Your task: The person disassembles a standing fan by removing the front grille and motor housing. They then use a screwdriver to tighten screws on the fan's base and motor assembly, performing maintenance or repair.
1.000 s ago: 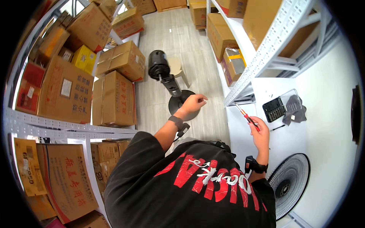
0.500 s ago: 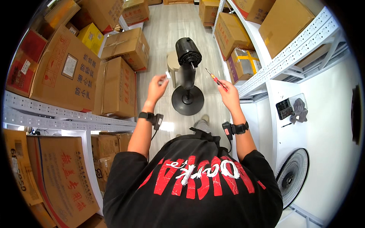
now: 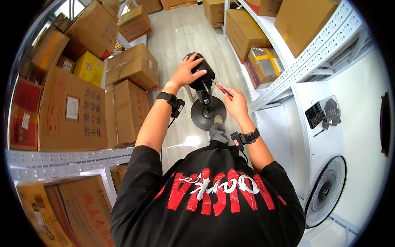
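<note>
A black floor fan stands before me, its motor housing (image 3: 208, 69) on a short pole above a round black base (image 3: 200, 118). My left hand (image 3: 190, 73) lies over the top of the housing with its fingers spread. My right hand (image 3: 236, 103) is closed around the handle of a screwdriver (image 3: 223, 89) with a red handle and a metal shaft. Its tip reaches the right side of the housing; whether it sits in a screw is too small to tell. My foot (image 3: 218, 120) rests at the base's near edge.
Cardboard boxes (image 3: 133, 109) crowd the left shelving, with a yellow box (image 3: 89, 69) among them. On the right, a white shelf (image 3: 306, 142) bears a black gridded item (image 3: 315, 115) and a grey bag (image 3: 331, 111). A round fan grille (image 3: 326, 190) leans nearby.
My left hand has moved forward onto the motor housing. The screwdriver in my right hand has come left to the housing's side. My foot has moved to the base.
</note>
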Demonstrator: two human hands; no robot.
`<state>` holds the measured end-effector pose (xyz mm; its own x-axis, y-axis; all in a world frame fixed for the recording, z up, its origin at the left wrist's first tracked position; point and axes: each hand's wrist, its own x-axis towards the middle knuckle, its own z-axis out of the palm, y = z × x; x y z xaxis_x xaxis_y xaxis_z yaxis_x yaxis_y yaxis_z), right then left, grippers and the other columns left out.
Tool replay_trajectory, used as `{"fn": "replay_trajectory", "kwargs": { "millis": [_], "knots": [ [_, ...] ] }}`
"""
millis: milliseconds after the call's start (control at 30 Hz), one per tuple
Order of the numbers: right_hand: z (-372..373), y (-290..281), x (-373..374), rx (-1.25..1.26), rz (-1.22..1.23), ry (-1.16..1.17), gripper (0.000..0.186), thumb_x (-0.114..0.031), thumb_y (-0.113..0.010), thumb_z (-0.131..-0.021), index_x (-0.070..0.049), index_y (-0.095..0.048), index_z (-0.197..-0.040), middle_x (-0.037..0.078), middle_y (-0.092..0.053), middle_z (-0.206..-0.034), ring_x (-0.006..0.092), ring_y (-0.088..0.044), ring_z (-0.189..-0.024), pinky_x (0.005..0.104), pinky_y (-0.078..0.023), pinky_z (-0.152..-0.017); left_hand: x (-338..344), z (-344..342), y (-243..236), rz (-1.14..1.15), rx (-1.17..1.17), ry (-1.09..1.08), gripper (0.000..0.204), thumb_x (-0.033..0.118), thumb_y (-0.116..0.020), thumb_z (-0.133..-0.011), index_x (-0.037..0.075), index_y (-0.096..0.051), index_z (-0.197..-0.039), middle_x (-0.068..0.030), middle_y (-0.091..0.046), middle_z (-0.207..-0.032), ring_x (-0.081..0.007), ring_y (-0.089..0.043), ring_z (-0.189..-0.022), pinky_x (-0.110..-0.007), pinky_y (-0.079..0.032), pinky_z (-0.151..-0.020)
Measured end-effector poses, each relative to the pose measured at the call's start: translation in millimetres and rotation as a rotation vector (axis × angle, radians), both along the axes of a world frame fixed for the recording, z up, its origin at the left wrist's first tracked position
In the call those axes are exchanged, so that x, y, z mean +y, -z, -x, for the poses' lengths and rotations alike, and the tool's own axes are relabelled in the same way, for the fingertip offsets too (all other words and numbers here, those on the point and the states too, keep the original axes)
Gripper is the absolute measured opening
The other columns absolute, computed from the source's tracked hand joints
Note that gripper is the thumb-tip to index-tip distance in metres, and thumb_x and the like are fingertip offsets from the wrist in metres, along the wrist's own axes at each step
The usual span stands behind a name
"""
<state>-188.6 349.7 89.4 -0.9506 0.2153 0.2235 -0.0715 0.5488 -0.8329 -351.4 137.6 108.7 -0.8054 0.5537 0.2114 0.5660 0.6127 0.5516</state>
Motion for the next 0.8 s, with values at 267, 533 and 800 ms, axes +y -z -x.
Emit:
{"fn": "replay_trajectory", "kwargs": {
  "millis": [267,533,800],
  "knots": [
    [12.6,-11.5,2.3,-0.002,-0.048,0.034,0.021,-0.010,-0.063,-0.084,-0.002,-0.065,-0.104,0.016,-0.062,-0.093,0.0360,-0.063,-0.084,0.0422,-0.050,-0.073,12.4,43.9,6.6,-0.054,-0.018,-0.067,0.059,0.053,-0.061,-0.086,0.011,-0.061,-0.128,-0.0186,-0.041,-0.147,-0.0385,-0.038,-0.136,-0.043,-0.035,-0.109],
    [34.3,-7.7,-7.4,0.047,-0.137,0.054,0.020,-0.011,-0.062,-0.085,-0.001,-0.064,-0.102,0.017,-0.062,-0.095,0.0384,-0.062,-0.086,0.0452,-0.051,-0.075,11.4,46.4,-7.7,0.042,-0.115,-0.091,0.055,0.048,-0.060,-0.090,0.012,-0.058,-0.132,-0.0108,-0.041,-0.149,-0.0320,-0.045,-0.132,-0.038,-0.037,-0.108],
    [33.1,-4.5,-10.9,0.060,-0.138,0.054,0.018,-0.011,-0.062,-0.085,-0.001,-0.064,-0.100,0.018,-0.062,-0.095,0.0393,-0.062,-0.085,0.0463,-0.051,-0.076,12.0,34.2,-9.0,0.015,-0.085,-0.126,0.058,0.050,-0.060,-0.089,0.013,-0.057,-0.133,-0.0109,-0.042,-0.148,-0.0319,-0.047,-0.131,-0.038,-0.039,-0.106]
  ]
}}
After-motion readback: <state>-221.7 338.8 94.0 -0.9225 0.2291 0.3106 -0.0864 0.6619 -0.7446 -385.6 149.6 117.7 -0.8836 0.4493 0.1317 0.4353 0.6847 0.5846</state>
